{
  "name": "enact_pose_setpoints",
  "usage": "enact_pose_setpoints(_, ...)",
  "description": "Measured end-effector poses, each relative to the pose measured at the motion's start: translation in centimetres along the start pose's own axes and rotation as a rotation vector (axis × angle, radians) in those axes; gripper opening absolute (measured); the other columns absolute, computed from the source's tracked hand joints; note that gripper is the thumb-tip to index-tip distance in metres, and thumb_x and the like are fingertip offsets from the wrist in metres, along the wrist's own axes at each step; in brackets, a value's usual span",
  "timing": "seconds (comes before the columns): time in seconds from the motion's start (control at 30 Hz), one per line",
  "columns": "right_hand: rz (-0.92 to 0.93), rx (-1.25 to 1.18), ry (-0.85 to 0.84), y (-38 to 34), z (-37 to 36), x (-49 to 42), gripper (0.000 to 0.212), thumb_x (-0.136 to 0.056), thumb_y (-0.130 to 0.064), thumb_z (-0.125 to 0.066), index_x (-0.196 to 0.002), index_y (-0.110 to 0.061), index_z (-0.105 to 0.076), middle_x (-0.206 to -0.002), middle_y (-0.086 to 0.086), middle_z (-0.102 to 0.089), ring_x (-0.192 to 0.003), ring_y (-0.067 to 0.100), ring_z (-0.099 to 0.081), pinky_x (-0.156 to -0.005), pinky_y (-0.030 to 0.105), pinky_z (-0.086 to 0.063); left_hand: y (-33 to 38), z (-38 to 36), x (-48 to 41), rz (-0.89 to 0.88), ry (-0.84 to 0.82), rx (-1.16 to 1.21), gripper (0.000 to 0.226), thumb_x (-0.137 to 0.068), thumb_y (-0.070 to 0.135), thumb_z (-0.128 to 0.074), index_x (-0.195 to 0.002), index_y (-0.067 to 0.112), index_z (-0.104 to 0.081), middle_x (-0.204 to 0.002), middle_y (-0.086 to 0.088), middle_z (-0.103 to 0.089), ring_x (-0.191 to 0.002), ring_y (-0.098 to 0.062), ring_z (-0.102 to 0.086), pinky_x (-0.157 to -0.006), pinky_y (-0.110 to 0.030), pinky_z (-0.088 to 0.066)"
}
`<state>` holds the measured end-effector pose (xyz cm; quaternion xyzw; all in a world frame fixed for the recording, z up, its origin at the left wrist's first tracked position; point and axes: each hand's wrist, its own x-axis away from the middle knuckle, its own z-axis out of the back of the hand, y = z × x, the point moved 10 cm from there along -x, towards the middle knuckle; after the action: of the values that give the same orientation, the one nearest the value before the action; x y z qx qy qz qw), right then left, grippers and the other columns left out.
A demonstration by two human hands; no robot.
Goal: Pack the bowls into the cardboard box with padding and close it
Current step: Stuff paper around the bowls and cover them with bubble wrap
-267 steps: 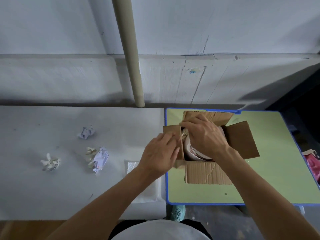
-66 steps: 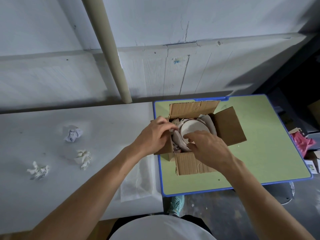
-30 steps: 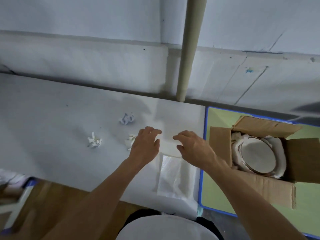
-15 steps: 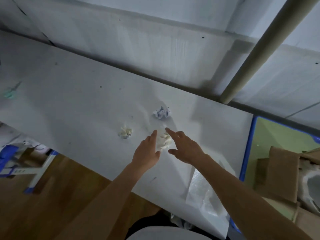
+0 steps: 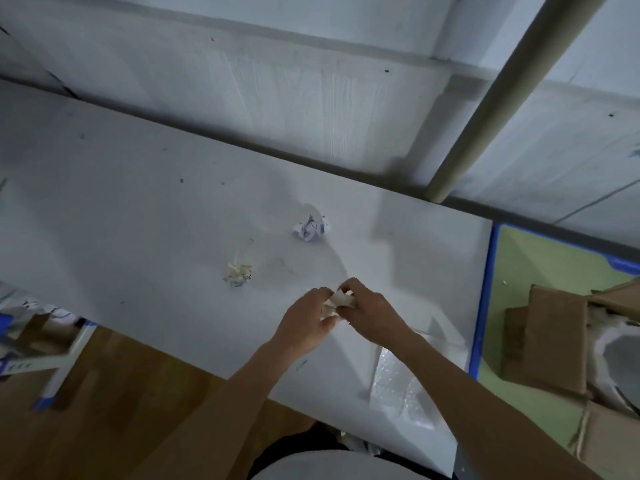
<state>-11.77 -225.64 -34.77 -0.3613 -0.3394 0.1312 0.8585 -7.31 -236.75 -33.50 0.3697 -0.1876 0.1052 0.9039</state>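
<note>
At the white desk [image 5: 138, 202], my left hand [image 5: 306, 325] and right hand [image 5: 372, 315] meet over a small crumpled wad of cream paper [image 5: 337, 302]. The fingers [image 5: 356, 286] of both curl round it and pinch it just above the surface. The open brown cardboard box [image 5: 554, 344] sits well apart to my right on the green desk with the blue rim [image 5: 519, 271], with a pale bowl [image 5: 620, 344] nested in white padding inside and the flaps not yet folded shut. I judge the step to be gathering filler. The wad is best loosened rather than squashed, so that it springs against the bowl, then tucked into a gap at the box wall. Two other wads lie ahead, a cream crumpled one [image 5: 239, 271] and a white crumpled one with blue ink marks [image 5: 310, 227], and a clear bubble-wrap sheet [image 5: 401, 386] lies by my right forearm. The ink is too small to read, and no brand shows.
</note>
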Motion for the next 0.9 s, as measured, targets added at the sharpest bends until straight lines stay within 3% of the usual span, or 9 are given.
enact_pose_setpoints(0.13, 0.041, -0.237, 0.011, -1.5, 2.4, 2.3, 0.022, -0.091, -0.012, -0.051, -0.1, -0.032, -0.055, -0.078, -0.001, -0.068, -0.065, 0.021, -0.064, -0.054, 0.032, -0.053, 1.4, 0.8, 0.4, -0.034, 0.024, 0.054, 0.01, -0.098, 0.029, -0.052, -0.1, 0.023, -0.059, -0.087, 0.01, -0.069, -0.081, -0.009, -0.064, -0.07, -0.029, -0.046)
enact_pose_setpoints(0.2, 0.046, -0.302, 0.005, -2.0, 3.2, 3.1, 0.026, -0.092, -0.009, -0.047, -0.099, -0.03, -0.059, -0.081, 0.0, -0.068, -0.066, 0.022, -0.066, -0.053, 0.03, -0.054, 2.1, 1.0, 0.9, -0.025, 0.038, 0.103, 0.013, -0.099, 0.029, -0.049, -0.09, 0.026, -0.057, -0.077, 0.012, -0.069, -0.071, -0.004, -0.064, -0.067, -0.028, -0.049)
enact_pose_setpoints(0.37, 0.021, -0.294, 0.087, -1.1, 5.0, 4.5, 0.047, -0.083, 0.003, -0.037, -0.095, -0.034, -0.064, -0.088, 0.006, -0.066, -0.068, 0.02, -0.068, -0.058, 0.034, -0.059, 4.3, 1.8, 1.0, -0.057, 0.104, 0.083, 0.016, -0.099, 0.032, -0.05, -0.088, 0.027, -0.061, -0.073, 0.014, -0.07, -0.068, -0.002, -0.063, -0.064, -0.024, -0.046)
enact_pose_setpoints(0.47, 0.004, -0.132, 0.203, -0.1, 6.8, 5.0, 0.051, -0.073, 0.004, -0.035, -0.087, -0.035, -0.064, -0.091, -0.006, -0.063, -0.076, 0.01, -0.063, -0.067, 0.033, -0.057, 4.5, 2.4, 0.1, -0.09, 0.176, 0.033, 0.009, -0.096, 0.027, -0.056, -0.097, 0.026, -0.064, -0.087, 0.014, -0.07, -0.079, -0.005, -0.063, -0.074, -0.026, -0.049)
enact_pose_setpoints(0.57, -0.054, -0.037, 0.264, 1.3, 8.1, 5.2, 0.048, -0.072, 0.007, -0.037, -0.081, -0.033, -0.063, -0.093, -0.006, -0.058, -0.08, 0.001, -0.055, -0.065, 0.015, -0.042, 3.9, 3.8, -1.3, -0.117, 0.271, -0.072, 0.02, -0.094, 0.021, -0.059, -0.113, 0.023, -0.065, -0.112, 0.004, -0.063, -0.104, -0.016, -0.058, -0.09, -0.03, -0.046)
enact_pose_setpoints(0.73, -0.105, 0.003, 0.218, 3.6, 7.6, 4.4, 0.022, -0.088, -0.011, -0.054, -0.099, -0.028, -0.061, -0.109, -0.004, -0.052, -0.083, -0.004, -0.055, -0.068, 0.008, -0.037, 1.5, 5.5, -5.6, 0.014, 0.239, -0.271, 0.049, -0.093, 0.021, -0.06, -0.14, 0.021, -0.046, -0.148, -0.01, -0.034, -0.134, -0.03, -0.035, -0.097, -0.04, -0.043)
enact_pose_setpoints(0.8, -0.097, 0.038, 0.22, 3.8, 7.3, 4.0, 0.015, -0.093, -0.022, -0.055, -0.108, -0.024, -0.06, -0.109, -0.003, -0.049, -0.08, 0.001, -0.057, -0.07, 0.012, -0.039, 1.0, 5.8, -7.2, 0.039, 0.218, -0.31, 0.06, -0.093, 0.022, -0.06, -0.148, 0.024, -0.034, -0.157, -0.012, -0.017, -0.142, -0.032, -0.021, -0.099, -0.043, -0.044)
enact_pose_setpoints(0.9, -0.104, 0.108, 0.224, 3.7, 7.3, 3.3, 0.016, -0.097, -0.023, -0.047, -0.11, -0.023, -0.057, -0.102, 0.004, -0.057, -0.08, 0.016, -0.058, -0.071, 0.026, -0.045, -0.3, 4.9, -9.6, 0.072, 0.11, -0.347, 0.074, -0.095, 0.026, -0.059, -0.155, 0.036, -0.015, -0.163, -0.009, 0.006, -0.149, -0.034, -0.001, -0.108, -0.047, -0.038)
